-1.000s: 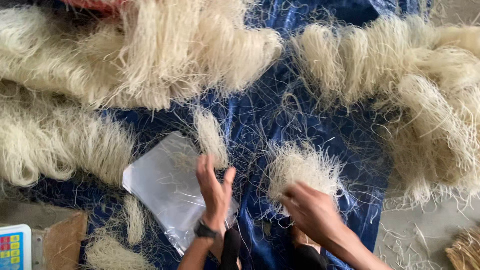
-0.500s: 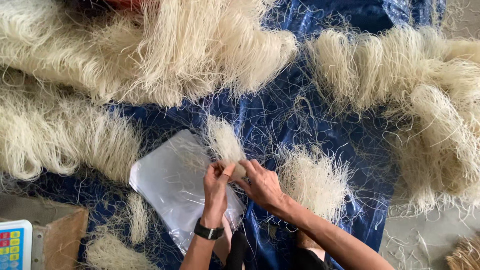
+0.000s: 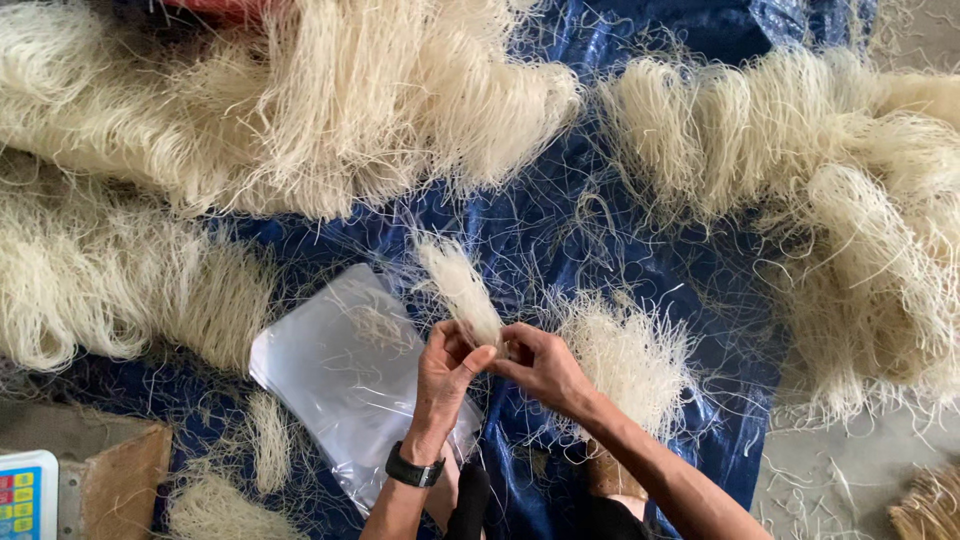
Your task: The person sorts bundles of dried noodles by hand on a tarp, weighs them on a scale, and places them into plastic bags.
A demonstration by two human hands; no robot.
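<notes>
1. Since the earlier frame, both hands stay joined at the small noodle bundle (image 3: 462, 290), lower centre.
2. At lower left edge, a white scale (image 3: 27, 496) with coloured square keys lies beside a brown box (image 3: 120, 480).
3. Left hand (image 3: 445, 375) pinches the bundle over a clear plastic bag (image 3: 340, 380).
4. Right hand (image 3: 540, 365) pinches it too, on blue tarp (image 3: 560, 220).
</notes>
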